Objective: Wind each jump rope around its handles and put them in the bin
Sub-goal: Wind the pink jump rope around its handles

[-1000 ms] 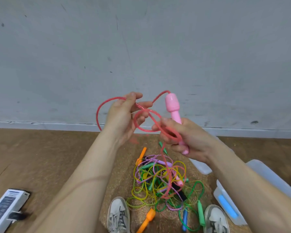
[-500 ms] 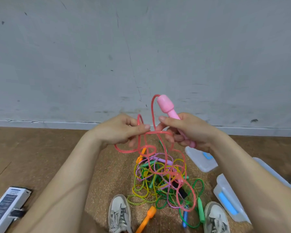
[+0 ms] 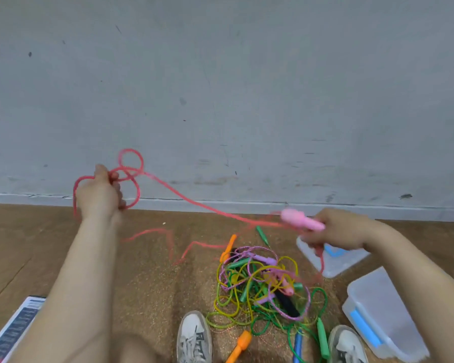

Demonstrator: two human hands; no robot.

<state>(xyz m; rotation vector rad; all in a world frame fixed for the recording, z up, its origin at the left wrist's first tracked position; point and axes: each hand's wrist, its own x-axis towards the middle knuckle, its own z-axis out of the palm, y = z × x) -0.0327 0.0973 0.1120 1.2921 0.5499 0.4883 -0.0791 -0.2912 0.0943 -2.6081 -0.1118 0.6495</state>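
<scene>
The left hand (image 3: 100,195) grips loops of the thin pink plastic jump rope (image 3: 194,203); the right hand (image 3: 344,229) clasps its pink handle (image 3: 299,221), above the multicoloured rope pile (image 3: 262,284). Cord probably light, limp, tangle-prone: best held at handles.

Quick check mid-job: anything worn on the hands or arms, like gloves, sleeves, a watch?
Nothing worn shows. The left hand and right hand are bare, no gloves. The left forearm and right forearm are bare to the frame edge, no sleeve in view. No watch or bracelet at either wrist. Blur leaves rings unsure.
</scene>
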